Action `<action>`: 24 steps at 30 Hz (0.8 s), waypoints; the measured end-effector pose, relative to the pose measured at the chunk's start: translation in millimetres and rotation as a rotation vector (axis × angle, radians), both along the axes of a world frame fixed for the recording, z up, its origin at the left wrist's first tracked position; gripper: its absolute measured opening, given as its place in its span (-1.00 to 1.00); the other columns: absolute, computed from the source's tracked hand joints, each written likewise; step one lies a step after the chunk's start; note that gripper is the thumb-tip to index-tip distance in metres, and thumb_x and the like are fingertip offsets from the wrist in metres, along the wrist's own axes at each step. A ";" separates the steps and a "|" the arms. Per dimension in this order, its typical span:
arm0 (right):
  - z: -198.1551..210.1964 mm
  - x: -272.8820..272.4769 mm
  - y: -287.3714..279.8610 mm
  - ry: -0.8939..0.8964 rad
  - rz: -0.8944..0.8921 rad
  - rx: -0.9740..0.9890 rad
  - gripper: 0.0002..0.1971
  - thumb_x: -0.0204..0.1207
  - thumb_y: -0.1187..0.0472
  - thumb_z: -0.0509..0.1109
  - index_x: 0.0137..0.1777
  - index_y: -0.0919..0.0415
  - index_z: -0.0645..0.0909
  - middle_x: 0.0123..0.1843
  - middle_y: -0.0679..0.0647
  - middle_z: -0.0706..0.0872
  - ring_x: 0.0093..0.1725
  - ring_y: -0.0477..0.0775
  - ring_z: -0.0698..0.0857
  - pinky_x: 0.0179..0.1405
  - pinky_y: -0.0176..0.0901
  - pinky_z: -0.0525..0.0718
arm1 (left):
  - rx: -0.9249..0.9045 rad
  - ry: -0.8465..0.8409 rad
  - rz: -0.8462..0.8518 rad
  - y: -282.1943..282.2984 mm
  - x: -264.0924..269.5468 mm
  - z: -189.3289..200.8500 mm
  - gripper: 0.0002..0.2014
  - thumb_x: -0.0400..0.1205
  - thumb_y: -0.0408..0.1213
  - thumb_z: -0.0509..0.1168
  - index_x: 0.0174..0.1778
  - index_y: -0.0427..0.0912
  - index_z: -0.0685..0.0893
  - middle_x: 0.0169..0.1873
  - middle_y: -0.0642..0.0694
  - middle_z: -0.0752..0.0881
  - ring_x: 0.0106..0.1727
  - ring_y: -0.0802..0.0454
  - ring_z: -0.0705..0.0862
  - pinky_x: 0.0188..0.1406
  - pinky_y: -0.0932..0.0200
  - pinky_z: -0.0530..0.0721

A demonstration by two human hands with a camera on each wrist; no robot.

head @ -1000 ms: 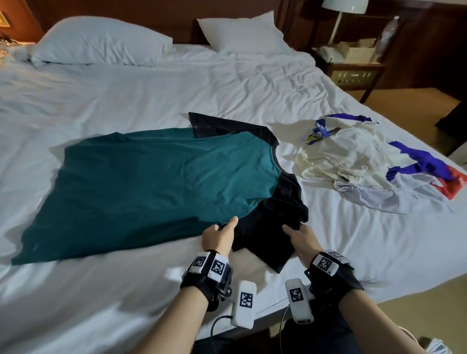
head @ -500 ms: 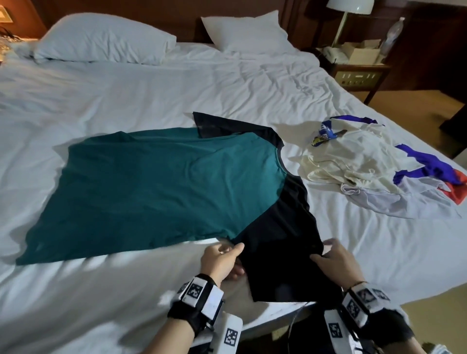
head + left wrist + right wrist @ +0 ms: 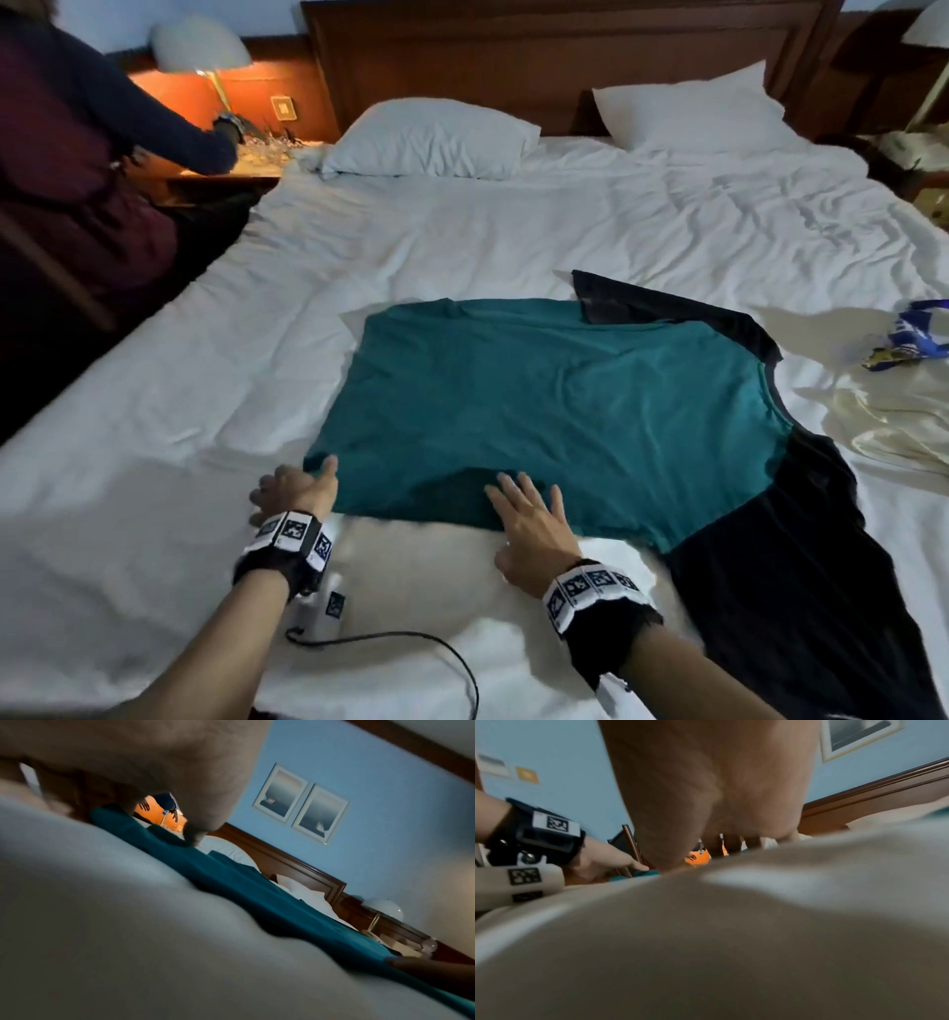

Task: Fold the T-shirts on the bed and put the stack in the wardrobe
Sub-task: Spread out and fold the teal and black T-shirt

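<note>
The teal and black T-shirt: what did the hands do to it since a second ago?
Both hands let go of the black sleeve and moved left along the near edge. The left hand now pinches the hem corner of the teal and black T-shirt; the right hand lies flat on it. The shirt stays spread on the white bed.

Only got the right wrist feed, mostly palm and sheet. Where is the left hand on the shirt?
Observer: In the head view, the left hand is at the near left corner of the teal T-shirt with its thumb on the fabric. I can't confirm a pinch.
Operator: Right hand?
Observer: The right hand lies flat on the shirt's near edge, fingers spread.
Operator: Anything else to fold?
Observer: A cream garment lies crumpled to the right, unfolded.
</note>
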State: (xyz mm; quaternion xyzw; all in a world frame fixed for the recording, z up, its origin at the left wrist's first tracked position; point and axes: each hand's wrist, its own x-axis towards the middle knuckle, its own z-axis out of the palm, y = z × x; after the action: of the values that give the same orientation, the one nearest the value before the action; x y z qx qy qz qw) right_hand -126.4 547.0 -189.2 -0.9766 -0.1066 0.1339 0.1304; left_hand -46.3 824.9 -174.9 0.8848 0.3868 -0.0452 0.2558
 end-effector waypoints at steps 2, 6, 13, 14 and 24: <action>-4.1 11.9 2.4 0.004 0.016 -0.085 -0.24 0.56 0.28 0.23 0.71 0.05 -0.02 0.74 -0.03 -0.09 0.72 0.11 -0.17 0.59 0.41 -0.19 | -0.032 0.043 -0.045 15.8 9.5 -7.7 -0.24 0.51 0.40 0.19 0.17 -0.31 0.64 0.20 -0.36 0.66 0.29 -0.36 0.55 0.29 -0.21 0.55; -4.8 20.8 -0.4 0.058 0.041 -0.139 -0.26 0.59 0.44 0.11 0.71 0.01 -0.04 0.74 -0.06 -0.12 0.72 0.11 -0.17 0.58 0.43 -0.14 | -0.093 -0.004 -0.194 27.1 13.0 -5.8 -0.46 0.51 0.29 0.34 -0.09 -0.20 0.73 0.00 -0.27 0.77 0.09 -0.31 0.71 0.13 -0.03 0.67; 27.0 11.4 -9.5 0.023 0.041 0.000 -0.12 0.39 0.59 0.11 0.67 -0.10 0.17 0.70 -0.21 0.13 0.70 -0.07 0.04 0.67 0.06 -0.04 | -0.317 -0.337 -0.179 38.2 0.6 5.1 -0.52 0.63 -0.01 0.37 -0.48 -0.22 0.44 -0.51 -0.15 0.54 -0.38 -0.17 0.52 -0.52 0.14 0.40; 27.6 7.3 -13.0 0.016 0.049 0.026 -0.11 0.38 0.59 0.12 0.67 -0.13 0.17 0.70 -0.23 0.13 0.70 -0.10 0.04 0.67 0.02 -0.06 | -0.329 -0.380 -0.147 41.5 -3.6 3.4 -0.55 0.62 -0.06 0.40 -0.47 -0.24 0.43 -0.51 -0.15 0.54 -0.39 -0.15 0.51 -0.56 0.17 0.40; 20.0 -9.7 -15.2 0.094 0.112 -0.038 -0.08 0.43 0.61 0.13 0.69 -0.15 0.05 0.73 -0.18 -0.02 0.71 -0.03 -0.12 0.62 0.32 -0.11 | -0.225 -0.235 -0.133 42.4 -28.2 -7.1 -0.62 0.56 -0.06 0.46 -0.37 -0.32 0.67 -0.42 -0.18 0.68 -0.32 -0.21 0.70 -0.51 0.15 0.69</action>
State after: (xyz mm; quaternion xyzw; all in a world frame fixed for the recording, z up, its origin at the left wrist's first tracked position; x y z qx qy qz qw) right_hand -136.1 531.8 -169.3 -0.9640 -0.1522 0.1887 0.1089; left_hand -74.5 867.3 -182.0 0.8735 0.2873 -0.0015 0.3931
